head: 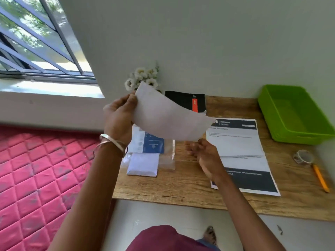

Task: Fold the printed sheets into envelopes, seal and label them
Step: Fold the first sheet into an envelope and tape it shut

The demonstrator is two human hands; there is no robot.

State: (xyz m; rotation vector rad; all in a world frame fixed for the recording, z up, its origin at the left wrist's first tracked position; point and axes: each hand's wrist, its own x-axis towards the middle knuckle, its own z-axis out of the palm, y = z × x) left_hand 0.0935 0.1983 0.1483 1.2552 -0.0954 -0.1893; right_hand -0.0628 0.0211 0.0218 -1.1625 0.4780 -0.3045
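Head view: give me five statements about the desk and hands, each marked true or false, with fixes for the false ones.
1. The left hand holds a white sheet up above the table. True.
2. The green tray holds folded envelopes. False: nothing shows inside it.
3. A tape roll lies beside a yellow pencil. True.
4. The printed sheet lies on the pink mattress. False: it lies on the table.
5. The right hand grips the pencil. False: it is under the white sheet's lower edge.
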